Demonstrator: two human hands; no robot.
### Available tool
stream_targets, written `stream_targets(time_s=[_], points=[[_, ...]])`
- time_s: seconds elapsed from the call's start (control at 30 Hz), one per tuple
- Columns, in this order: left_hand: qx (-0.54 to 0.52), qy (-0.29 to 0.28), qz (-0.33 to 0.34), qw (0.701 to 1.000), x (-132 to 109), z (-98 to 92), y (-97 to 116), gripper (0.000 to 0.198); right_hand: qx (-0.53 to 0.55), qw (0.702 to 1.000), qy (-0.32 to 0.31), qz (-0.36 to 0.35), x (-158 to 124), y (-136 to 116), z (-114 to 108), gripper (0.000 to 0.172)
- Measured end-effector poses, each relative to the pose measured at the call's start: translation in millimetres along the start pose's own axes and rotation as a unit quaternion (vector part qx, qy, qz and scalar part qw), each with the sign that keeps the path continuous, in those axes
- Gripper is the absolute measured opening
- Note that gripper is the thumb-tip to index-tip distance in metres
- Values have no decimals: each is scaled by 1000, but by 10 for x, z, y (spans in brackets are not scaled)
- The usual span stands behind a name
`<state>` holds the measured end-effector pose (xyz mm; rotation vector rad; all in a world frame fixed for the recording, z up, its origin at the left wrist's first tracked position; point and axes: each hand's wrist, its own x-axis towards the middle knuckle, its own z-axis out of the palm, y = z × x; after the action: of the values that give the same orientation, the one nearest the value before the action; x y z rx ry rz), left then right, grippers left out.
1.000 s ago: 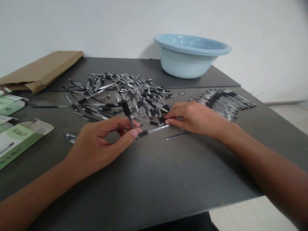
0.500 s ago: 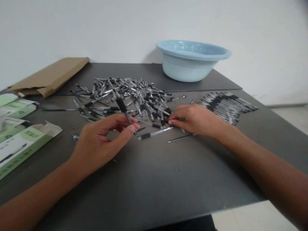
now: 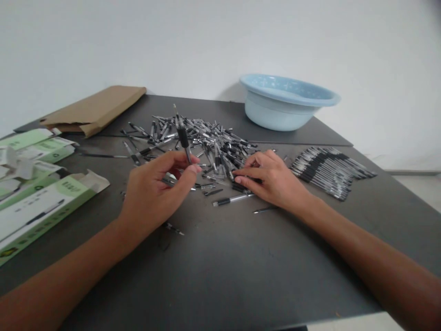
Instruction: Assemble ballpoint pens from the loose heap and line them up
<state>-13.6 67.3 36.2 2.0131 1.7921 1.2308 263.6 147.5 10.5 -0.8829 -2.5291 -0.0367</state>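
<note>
My left hand point(image 3: 158, 184) pinches a pen point(image 3: 182, 135) near its lower end, between thumb and fingertips. The pen leans slightly, with its black grip in the middle and a thin tip pointing up. At the near right edge of a heap of loose pens and pen parts point(image 3: 203, 133), my right hand point(image 3: 268, 177) has its thumb and fingers closed together. What they hold, if anything, I cannot make out. Just below those fingers lies a clear pen barrel with a black grip point(image 3: 234, 199). A thin refill point(image 3: 264, 209) is partly covered by the right hand.
Pens in a neat row point(image 3: 324, 172) lie at the right. Behind them stands a light blue basin point(image 3: 282, 108). A brown paper envelope point(image 3: 99, 108) rests at the back left, with green and white pen boxes point(image 3: 51, 207) in front. A small pen part point(image 3: 175, 228) lies near my left wrist.
The view has shifted, so the scene sits lower and further right. My left hand still holds the pen, now more upright. My right hand stays at the heap's edge.
</note>
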Motion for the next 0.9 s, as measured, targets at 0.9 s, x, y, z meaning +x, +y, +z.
stream_targets(time_s=[0.9], points=[[-7, 31, 52, 998, 20, 56, -91, 15, -88, 996, -27, 17, 10, -86, 131, 33]])
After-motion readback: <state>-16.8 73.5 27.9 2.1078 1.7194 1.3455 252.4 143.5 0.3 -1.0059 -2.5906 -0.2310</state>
